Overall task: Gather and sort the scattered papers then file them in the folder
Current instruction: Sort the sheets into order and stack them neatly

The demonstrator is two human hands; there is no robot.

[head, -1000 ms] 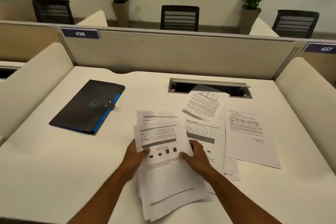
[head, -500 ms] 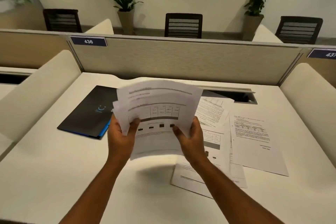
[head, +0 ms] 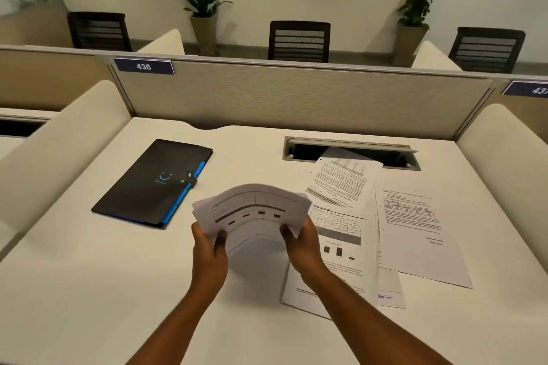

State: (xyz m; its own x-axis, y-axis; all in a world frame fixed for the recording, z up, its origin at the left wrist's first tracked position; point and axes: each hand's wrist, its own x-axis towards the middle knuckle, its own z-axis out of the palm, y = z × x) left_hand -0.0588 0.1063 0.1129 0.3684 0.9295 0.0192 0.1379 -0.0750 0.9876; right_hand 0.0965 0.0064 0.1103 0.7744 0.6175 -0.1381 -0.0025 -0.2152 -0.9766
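A stack of printed papers [head: 252,216] is held above the white desk [head: 89,290], bowed upward in the middle. My left hand [head: 209,258] grips its left edge and my right hand [head: 302,249] grips its right edge. To the right, several loose sheets lie on the desk: one with a grey table [head: 341,246], a text page [head: 344,181] behind it, and a page [head: 415,231] further right. The closed black folder [head: 154,181] with blue edging lies at the left, apart from the hands.
An open cable slot [head: 350,151] sits at the back of the desk, with a sheet's corner over it. A beige partition [head: 296,98] closes the far side, padded side panels [head: 59,142] flank the desk. Chairs and potted plants stand beyond.
The stack was lifted off the desk in both hands, stood upright, and is now lowered and tipped flatter, bowed, toward the desk. The loose sheets and folder stayed put.
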